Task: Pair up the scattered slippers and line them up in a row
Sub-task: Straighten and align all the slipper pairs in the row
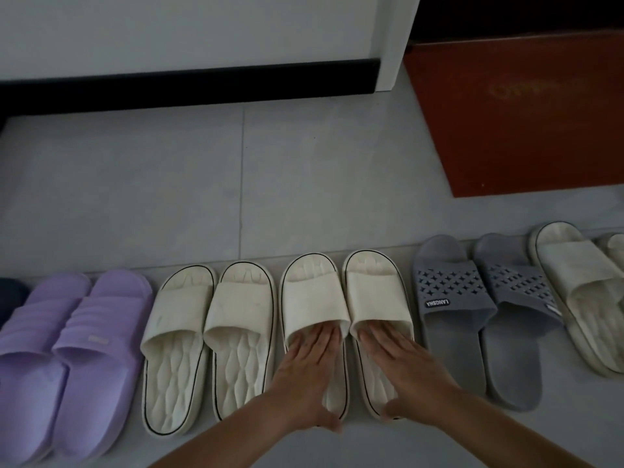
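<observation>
Left hand (pixel 309 369): lies flat on the insole of the left slipper (pixel 312 292) of the middle pair. The fingers are straight and close together with their tips at the strap mouth, and the thumb is spread toward the inner heel rim.
Right hand (pixel 401 363): lies flat on the insole of the right slipper (pixel 374 292). The fingers are straight with their tips just under the strap edge, and the thumb is spread at the heel rim.
Middle pair: cream, toes pointing away, side by side with only a thin gap between the inner rims.
Left neighbour: a cream pair (pixel 236 309), its rim just beside the left slipper.
Right neighbour: a grey pair (pixel 449 288), with a wider strip of floor between it and the right slipper.
Row ends: a purple pair (pixel 101 319) and a dark slipper (pixel 10 295) cut off by the left edge; another cream pair (pixel 570 265) runs out of view on the right.
Toe line: lies close to a tile joint and rises toward the right.
Room ahead: broad bare floor (pixel 304 180) from the toes to the black skirting (pixel 169 86).
Far right: a red mat (pixel 523 123), well apart from the toes.
Near side: a narrow strip of floor behind the heels, crossed by both forearms.
</observation>
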Motion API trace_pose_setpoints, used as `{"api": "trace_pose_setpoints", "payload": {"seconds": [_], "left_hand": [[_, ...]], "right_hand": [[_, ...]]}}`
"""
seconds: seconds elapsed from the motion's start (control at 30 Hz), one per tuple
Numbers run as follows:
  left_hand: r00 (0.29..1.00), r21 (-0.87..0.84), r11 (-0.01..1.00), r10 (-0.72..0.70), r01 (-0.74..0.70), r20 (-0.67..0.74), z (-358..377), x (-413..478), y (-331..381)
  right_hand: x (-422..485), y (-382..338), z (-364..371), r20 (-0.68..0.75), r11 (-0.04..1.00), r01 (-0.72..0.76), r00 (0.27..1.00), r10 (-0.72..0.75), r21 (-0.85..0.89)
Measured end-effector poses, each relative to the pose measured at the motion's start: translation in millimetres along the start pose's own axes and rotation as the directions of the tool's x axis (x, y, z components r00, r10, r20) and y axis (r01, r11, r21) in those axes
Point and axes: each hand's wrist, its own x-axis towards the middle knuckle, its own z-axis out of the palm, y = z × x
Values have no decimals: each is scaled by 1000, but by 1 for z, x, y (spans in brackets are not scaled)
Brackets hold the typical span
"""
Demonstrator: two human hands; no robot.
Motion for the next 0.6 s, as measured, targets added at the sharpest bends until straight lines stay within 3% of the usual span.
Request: {"api": "trace_pose_setpoints", "payload": {"seconds": [0.23,0.37,0.47,0.6], "left_hand": [[998,15,999,-29,28,56,-14,-2,8],[983,7,999,-45,45,178,-34,-4,33],[960,-11,1000,29,-27,277,-42,-2,63],[928,-58,980,198,-190,315,-51,21,105]], "right_hand": [[-3,-11,-17,71,999,-25,997,27,-30],[-18,-3,-26,118,1000,12,993,-10,-24],[-45,22,-30,147,998,-9,989,17,-57],[-88,62,-42,-13,993,-79,997,78,-88]]}}
